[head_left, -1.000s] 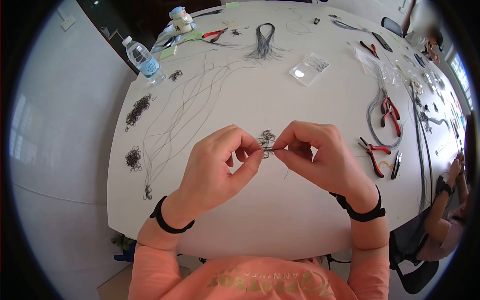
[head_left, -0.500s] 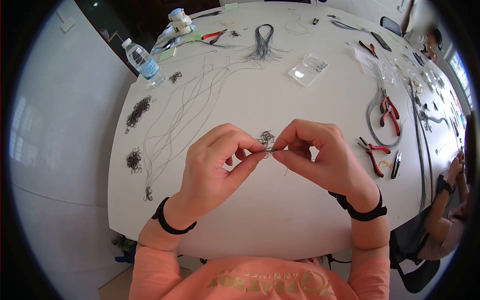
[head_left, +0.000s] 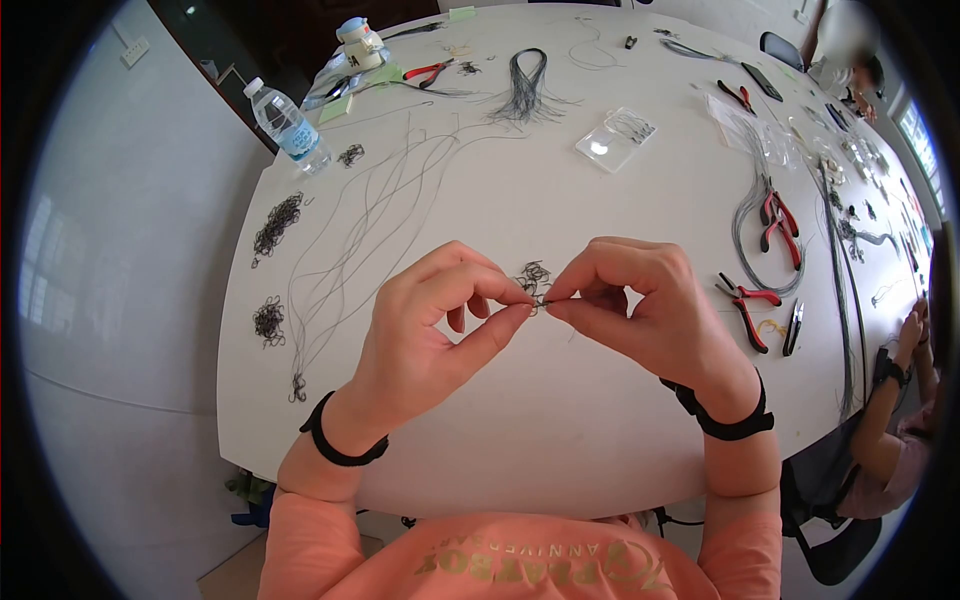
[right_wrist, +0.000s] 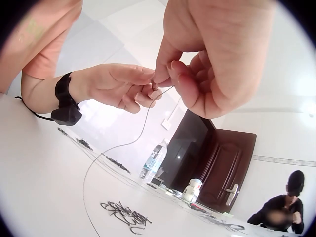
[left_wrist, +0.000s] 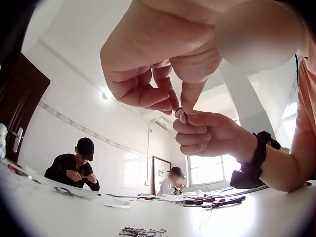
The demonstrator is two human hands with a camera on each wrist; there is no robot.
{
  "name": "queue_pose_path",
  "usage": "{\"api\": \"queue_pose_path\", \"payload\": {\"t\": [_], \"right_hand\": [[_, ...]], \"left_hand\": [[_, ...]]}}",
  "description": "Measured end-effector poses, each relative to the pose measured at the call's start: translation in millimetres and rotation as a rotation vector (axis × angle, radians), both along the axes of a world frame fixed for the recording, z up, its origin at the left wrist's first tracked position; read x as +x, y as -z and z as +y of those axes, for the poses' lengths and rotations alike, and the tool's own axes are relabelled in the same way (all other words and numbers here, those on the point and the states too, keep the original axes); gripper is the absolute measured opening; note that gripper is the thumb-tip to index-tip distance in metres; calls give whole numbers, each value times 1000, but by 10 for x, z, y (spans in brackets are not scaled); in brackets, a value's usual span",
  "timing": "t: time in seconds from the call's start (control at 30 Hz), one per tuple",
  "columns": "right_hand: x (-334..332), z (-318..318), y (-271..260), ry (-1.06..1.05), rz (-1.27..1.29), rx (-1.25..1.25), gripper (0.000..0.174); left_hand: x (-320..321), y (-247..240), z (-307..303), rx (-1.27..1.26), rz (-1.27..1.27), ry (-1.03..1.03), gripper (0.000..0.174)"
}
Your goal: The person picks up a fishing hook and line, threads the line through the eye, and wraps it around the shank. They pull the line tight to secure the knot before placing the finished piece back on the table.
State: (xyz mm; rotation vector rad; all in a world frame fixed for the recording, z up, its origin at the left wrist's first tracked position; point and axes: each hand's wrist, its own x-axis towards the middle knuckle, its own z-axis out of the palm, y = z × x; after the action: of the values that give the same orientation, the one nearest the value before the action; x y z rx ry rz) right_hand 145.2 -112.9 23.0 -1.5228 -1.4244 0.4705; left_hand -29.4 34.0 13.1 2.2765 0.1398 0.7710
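Observation:
Both hands meet fingertip to fingertip over the table, at the middle of the head view. My left hand (head_left: 415,320) pinches one side of a small dark fish hook (left_wrist: 178,112), whose curved bend shows between the fingertips in the left wrist view. The other side is pinched by my right hand (head_left: 650,310), thumb against forefinger. From the right fingertips a thin grey line (right_wrist: 84,185) hangs in a long curve to the table. Just beyond the fingertips lies a loose pile of dark fish hooks (head_left: 535,272), partly covered by the hands in the head view.
More hook piles (head_left: 277,225) and long loose lines (head_left: 365,205) lie on the left, near a water bottle (head_left: 290,125). Red-handled pliers (head_left: 750,310) and a coiled bundle of line (head_left: 742,230) are on the right. A clear plastic box (head_left: 617,140) sits farther back. Other people sit around the table.
My left hand has shifted slightly right, bringing its fingertips closer to the right hand's. The right hand has stayed almost in place, and both keep their pinch.

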Motion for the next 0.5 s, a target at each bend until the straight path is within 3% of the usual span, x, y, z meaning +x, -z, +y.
{"api": "queue_pose_path", "payload": {"t": [0.07, 0.2, 0.5], "right_hand": [[-5, -2, -8, 1, -7, 9, 6], [-4, -9, -17, -2, -1, -3, 6], [-39, -20, -26, 27, 21, -14, 6]], "left_hand": [[-11, -9, 5, -138, 69, 28, 13], [6, 22, 21, -187, 34, -18, 10], [20, 5, -39, 205, -123, -39, 25]]}}
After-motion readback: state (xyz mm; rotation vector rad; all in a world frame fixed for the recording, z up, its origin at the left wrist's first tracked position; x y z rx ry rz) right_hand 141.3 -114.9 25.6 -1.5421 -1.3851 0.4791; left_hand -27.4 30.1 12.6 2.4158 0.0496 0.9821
